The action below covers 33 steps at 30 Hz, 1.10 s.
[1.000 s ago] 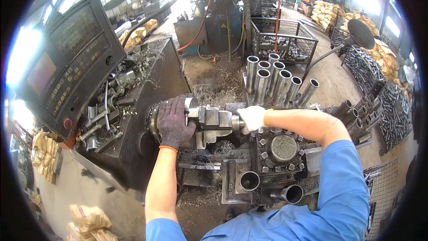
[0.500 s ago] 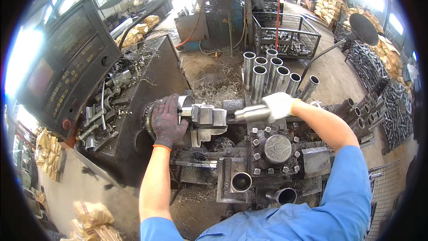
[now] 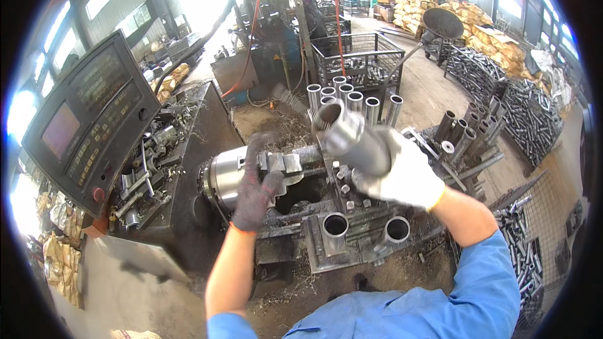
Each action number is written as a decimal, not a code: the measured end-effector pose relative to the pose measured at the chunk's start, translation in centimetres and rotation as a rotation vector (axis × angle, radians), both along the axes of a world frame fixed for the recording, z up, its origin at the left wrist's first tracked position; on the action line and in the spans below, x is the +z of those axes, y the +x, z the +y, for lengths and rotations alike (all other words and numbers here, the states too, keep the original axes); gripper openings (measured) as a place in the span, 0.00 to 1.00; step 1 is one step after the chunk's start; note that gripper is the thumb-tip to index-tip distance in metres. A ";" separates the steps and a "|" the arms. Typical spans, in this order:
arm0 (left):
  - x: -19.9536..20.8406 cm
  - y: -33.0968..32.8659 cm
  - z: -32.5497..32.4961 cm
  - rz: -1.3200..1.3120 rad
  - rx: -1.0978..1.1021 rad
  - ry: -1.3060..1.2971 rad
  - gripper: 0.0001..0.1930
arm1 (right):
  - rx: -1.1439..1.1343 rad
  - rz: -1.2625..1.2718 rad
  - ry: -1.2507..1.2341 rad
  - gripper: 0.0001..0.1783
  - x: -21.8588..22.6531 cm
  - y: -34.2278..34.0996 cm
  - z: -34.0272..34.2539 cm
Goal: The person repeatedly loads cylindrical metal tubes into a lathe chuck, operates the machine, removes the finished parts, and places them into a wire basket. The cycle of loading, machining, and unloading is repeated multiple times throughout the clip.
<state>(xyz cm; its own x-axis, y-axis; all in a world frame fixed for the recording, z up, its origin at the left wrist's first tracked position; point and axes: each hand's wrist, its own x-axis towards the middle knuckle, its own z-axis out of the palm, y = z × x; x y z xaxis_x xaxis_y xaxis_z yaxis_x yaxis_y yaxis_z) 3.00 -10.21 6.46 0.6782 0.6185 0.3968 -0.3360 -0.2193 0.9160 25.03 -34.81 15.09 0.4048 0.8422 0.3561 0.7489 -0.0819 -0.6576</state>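
Observation:
My right hand (image 3: 411, 172), in a white glove, is closed around a steel tube (image 3: 352, 144). The tube is held up and tilted, its open end toward the upper left, over the lathe's tool post, most of which is hidden behind it. Beside the lathe chuck (image 3: 225, 179) and its stepped jaws (image 3: 282, 164) is my left hand (image 3: 254, 188) in a dark glove, fingers apart and slightly blurred, holding nothing. I cannot tell whether it touches the chuck. A blurred, ribbed, coil-like streak (image 3: 290, 100) shows left of the tube's mouth.
A control panel (image 3: 85, 122) stands at the left, near metal scraps. Upright tubes (image 3: 355, 102) stand behind the lathe; darker tubes (image 3: 468, 132) are at the right. Two short tubes (image 3: 397, 230) sit on the carriage. Beyond are a wire bin (image 3: 370, 59) and heaped parts (image 3: 531, 119).
My right hand has raised the tube from beside the jaws and turned its open end up toward me. My left hand's fingers have spread off the chuck. The whole view has shifted.

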 end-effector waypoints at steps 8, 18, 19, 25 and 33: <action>3.9 0.9 -3.2 0.161 -0.082 0.521 0.20 | 0.119 0.956 -0.306 0.48 -10.5 -14.1 -6.4; -3.8 -5.4 -7.1 0.318 0.196 -0.319 0.24 | -0.198 0.288 -0.425 0.47 -14.5 -15.0 -8.0; -6.9 -6.5 -11.2 0.224 0.019 -0.385 0.26 | -0.180 0.273 -0.430 0.44 -14.8 -15.2 -7.6; -17.1 -5.2 -17.9 -0.040 0.107 -1.057 0.27 | -0.024 0.178 -0.640 0.50 -20.3 -15.1 -6.0; -22.5 -7.1 -17.0 -0.161 0.132 -1.432 0.28 | 0.225 0.472 -0.775 0.38 -27.7 -10.8 -6.1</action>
